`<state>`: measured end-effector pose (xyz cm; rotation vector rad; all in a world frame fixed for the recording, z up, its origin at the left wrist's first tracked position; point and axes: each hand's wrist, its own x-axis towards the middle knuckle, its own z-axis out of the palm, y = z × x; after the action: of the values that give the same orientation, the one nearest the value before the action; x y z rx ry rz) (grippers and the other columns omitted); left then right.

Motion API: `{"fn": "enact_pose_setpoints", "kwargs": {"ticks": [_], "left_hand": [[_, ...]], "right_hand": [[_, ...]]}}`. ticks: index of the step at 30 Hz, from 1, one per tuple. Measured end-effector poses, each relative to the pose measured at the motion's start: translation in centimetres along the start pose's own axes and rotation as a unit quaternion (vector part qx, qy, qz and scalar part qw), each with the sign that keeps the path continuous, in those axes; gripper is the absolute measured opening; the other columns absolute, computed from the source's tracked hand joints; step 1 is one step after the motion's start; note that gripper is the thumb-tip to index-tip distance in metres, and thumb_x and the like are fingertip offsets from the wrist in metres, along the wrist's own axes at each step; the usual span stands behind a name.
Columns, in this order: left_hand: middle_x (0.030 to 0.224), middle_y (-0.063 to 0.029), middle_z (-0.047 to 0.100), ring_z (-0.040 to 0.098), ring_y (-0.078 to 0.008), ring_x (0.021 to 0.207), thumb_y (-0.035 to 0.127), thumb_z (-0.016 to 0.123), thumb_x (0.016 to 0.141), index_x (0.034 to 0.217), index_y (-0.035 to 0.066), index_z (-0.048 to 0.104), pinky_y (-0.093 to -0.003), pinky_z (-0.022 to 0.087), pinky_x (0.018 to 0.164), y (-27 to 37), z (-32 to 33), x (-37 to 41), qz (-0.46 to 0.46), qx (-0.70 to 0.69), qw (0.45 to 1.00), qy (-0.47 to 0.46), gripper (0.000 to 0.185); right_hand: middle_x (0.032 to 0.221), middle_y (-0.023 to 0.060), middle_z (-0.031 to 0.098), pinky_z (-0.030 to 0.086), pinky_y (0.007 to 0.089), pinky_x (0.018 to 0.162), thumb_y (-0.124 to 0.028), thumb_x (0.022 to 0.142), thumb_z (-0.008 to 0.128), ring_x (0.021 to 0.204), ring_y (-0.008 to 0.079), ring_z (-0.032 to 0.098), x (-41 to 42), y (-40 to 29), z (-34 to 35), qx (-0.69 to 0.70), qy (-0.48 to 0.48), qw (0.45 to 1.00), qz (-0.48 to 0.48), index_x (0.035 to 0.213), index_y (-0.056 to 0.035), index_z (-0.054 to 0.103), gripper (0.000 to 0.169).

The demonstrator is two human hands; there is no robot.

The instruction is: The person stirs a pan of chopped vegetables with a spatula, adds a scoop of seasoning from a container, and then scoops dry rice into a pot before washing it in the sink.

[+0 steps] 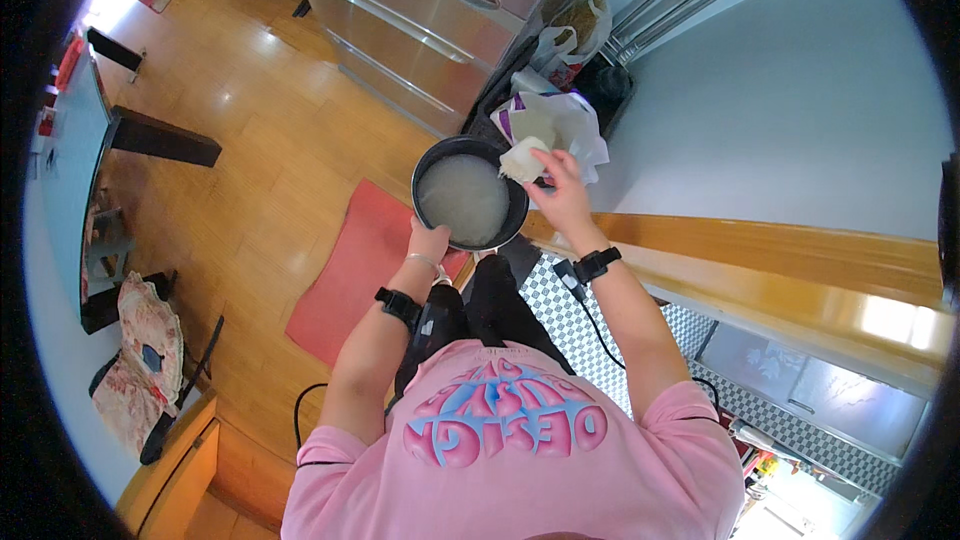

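Observation:
My left hand (429, 241) grips the near rim of a round dark-lined pot (518, 214), its thumb over the edge. Pale, whitish contents that look like rice (463, 199) cover the pot's bottom. My right hand (561, 191) pinches a small white cup (525, 157), which is tilted at the pot's right rim. Whitish grains show at the cup's lower lip; whether they are falling cannot be told. Just beyond my right hand stands an opened white and purple bag (589, 124), its mouth spread wide.
A steel refrigerator (420, 37) stands ahead, with plastic carrier bags (574, 37) beside it. A red mat (345, 277) lies on the wooden floor. At left are a glass-topped table (71, 165) and a cushioned chair (150, 345). A wooden door frame (750, 244) runs along the right.

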<state>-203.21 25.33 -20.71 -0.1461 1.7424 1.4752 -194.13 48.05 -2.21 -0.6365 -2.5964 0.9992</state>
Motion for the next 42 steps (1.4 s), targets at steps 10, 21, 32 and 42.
{"fn": "enact_pose_setpoints", "kwargs": {"ticks": [10,21,32,42], "left_hand": [[0.125,-0.0141,0.057,0.059,-0.0284,0.111,-0.011,0.046,0.082,0.136,0.002,0.04,-0.0386,0.053,0.091,7.4,1.1,-6.3,-0.058,-0.151,0.986,-0.034,0.056],[0.118,-0.0155,0.061,0.068,-0.0284,0.087,0.003,0.054,0.085,0.141,0.005,0.032,-0.0336,0.056,0.057,9.9,0.3,-8.9,-0.107,0.022,0.992,-0.061,0.06],[0.096,-0.0265,0.066,0.068,-0.0314,0.064,0.009,0.054,0.079,0.15,-0.003,0.008,-0.0345,0.054,0.049,2.7,1.7,-10.4,0.153,0.324,0.928,-0.107,0.086],[0.096,-0.0262,0.066,0.069,-0.0307,0.07,0.01,0.052,0.079,0.15,0.001,0.019,-0.0351,0.057,0.053,2.7,15.3,-24.9,0.022,0.354,0.888,-0.292,0.079]], "right_hand": [[0.119,0.0171,0.05,0.053,0.0392,0.079,-0.01,0.075,0.073,0.098,0.0334,0.058,-4.1,-2.7,1.7,-0.232,0.035,0.951,-0.201,0.126,-0.0232,0.059,0.054],[0.11,0.0123,0.061,0.052,0.0326,0.076,-0.022,0.086,0.07,0.083,0.0183,0.063,1.4,4.8,1.2,0.341,0.225,0.854,0.323,0.133,-0.0039,0.05,0.054],[0.139,0.0138,0.05,0.038,0.0447,0.107,-0.02,0.081,0.063,0.128,0.0365,0.046,-10.0,0.1,2.9,-0.163,-0.265,0.929,-0.203,0.123,-0.0147,0.062,0.042],[0.145,0.0185,0.043,0.037,0.0471,0.108,-0.047,0.086,0.059,0.132,0.0377,0.042,-27.3,9.0,-3.6,-0.163,-0.309,0.88,0.322,0.144,-0.0161,0.043,0.067]]}}
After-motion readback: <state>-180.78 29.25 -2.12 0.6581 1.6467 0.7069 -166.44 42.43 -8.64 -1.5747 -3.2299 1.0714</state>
